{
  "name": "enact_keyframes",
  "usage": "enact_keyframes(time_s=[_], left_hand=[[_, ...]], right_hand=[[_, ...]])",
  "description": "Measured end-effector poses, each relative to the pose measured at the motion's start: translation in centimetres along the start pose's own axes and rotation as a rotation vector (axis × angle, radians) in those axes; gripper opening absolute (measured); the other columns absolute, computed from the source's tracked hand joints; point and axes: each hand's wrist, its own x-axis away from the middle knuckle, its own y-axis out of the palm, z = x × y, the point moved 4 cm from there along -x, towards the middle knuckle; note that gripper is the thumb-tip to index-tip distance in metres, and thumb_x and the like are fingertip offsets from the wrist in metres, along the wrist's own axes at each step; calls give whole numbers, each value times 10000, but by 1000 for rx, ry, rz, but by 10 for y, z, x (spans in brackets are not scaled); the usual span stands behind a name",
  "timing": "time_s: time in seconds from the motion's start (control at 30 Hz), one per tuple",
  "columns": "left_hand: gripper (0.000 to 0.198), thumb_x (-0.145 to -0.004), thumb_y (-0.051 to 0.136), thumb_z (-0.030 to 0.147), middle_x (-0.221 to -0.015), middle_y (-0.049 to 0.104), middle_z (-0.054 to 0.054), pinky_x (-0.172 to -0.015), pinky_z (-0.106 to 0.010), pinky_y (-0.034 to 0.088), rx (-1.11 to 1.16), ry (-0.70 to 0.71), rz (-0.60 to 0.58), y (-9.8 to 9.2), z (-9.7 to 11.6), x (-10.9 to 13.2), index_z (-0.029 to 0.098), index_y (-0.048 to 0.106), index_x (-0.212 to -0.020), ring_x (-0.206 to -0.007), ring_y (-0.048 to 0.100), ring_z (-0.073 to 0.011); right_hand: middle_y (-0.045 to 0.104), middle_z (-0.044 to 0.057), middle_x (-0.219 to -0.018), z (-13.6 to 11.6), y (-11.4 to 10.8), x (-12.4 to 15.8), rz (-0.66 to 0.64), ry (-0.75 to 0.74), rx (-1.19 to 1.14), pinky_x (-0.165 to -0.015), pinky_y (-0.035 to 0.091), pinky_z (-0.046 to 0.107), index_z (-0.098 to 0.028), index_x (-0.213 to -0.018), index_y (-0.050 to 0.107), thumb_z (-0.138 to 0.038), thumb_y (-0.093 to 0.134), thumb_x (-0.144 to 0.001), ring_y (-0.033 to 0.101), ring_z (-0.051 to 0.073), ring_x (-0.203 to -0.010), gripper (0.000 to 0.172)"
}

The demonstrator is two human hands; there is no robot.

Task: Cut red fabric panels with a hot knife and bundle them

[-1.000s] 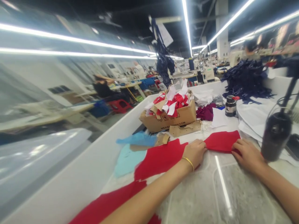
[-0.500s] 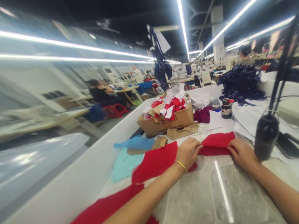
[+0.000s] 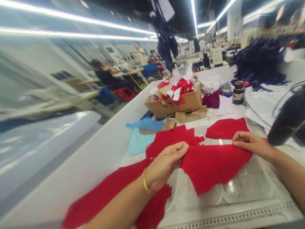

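Observation:
My left hand (image 3: 164, 165), with a gold bangle on the wrist, pinches the left top edge of a red fabric piece (image 3: 212, 167). My right hand (image 3: 252, 144) pinches the right top edge of that piece. The cloth hangs stretched between both hands, its lower point over the glossy table (image 3: 238, 194). Another red piece (image 3: 226, 128) lies flat just beyond it. More red fabric (image 3: 171, 140) lies on the table beyond my left hand, and a long red piece (image 3: 107, 200) lies under my forearm.
A cardboard box (image 3: 177, 103) of red and white scraps stands beyond. Light blue pieces (image 3: 140, 140) lie left. A dark jar (image 3: 238, 93), maroon cloth (image 3: 212, 99), white sheets (image 3: 264, 105) and a navy heap (image 3: 259, 62) sit behind. A black lamp head (image 3: 287, 121) hangs right. People sit at far tables.
Both hands took hold of the top red piece, lifted it off the stack and drew it toward me. One red piece stays where it lay. The camera tilted down.

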Motion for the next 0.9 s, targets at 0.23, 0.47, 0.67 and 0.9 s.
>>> enact_keyframes(time_s=[0.23,0.47,0.67,0.9], left_hand=[[253,-919,566,428,-865,689,-65,-797,-381,566,-697,312,184,-24,-48,12,196,654,-870,-848,647,-244],[308,-1033,394,177,-1218,712,-103,-1017,-362,568,-1044,931,128,20,-66,51,185,592,-1269,-1150,670,-226],[266,-1044,440,199,-1171,743,-97,-1006,-336,585,-1107,891,116,6,-62,57,166,610,-1247,-1109,707,-218],[274,-1015,471,169,-1213,721,-119,-1007,-365,591,-1059,892,125,11,-57,58,175,638,-1232,-1139,691,-244]], right_hand=[[582,-5,-688,18,7,-7,-28,34,269,-607,399,297,-202,-917,651,-427,632,-775,530,161,-640,267],[610,-3,-749,19,4,-6,63,25,383,-671,454,335,-231,-1016,651,-369,630,-787,578,189,-696,268],[651,7,-775,23,-8,-8,295,-72,452,-653,483,328,-239,-1059,659,-241,635,-790,583,177,-661,271],[681,47,-876,20,-12,-8,365,-117,509,-684,507,350,-213,-1034,666,-205,619,-791,599,190,-705,247]])
